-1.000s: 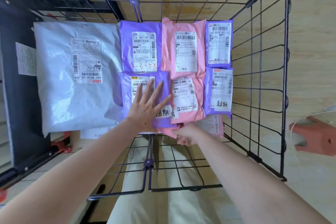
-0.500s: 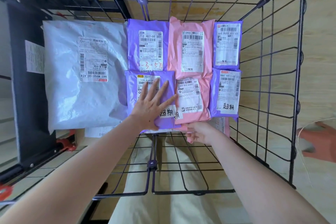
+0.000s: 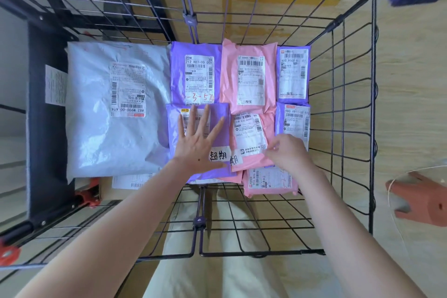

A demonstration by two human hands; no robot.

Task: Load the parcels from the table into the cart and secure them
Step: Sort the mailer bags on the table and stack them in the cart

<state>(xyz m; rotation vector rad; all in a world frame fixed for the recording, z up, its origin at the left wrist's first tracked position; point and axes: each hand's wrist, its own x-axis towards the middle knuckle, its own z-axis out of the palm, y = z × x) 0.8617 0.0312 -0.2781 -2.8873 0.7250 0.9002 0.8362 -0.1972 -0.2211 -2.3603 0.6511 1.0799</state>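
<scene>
We press a flat left hand (image 3: 198,145) on a purple parcel (image 3: 221,115). Our right hand (image 3: 289,153) is blurred; we cannot tell its grip.

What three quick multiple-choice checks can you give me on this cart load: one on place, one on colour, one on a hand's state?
1. Where does the large grey parcel lie?
A. left of the upper purple parcel
B. right of the pink parcels
C. on the floor outside the cart

2. What colour is the parcel under the left hand?
A. pink
B. purple
C. grey

3. How is the left hand?
A. flat, fingers spread
B. clenched in a fist
C. gripping the cart wire

Key:
1 A, it lies right beside that purple parcel's left edge.
2 B, purple wrap shows all around the palm.
3 A, the straight fingers lie spread on the parcel.
</scene>
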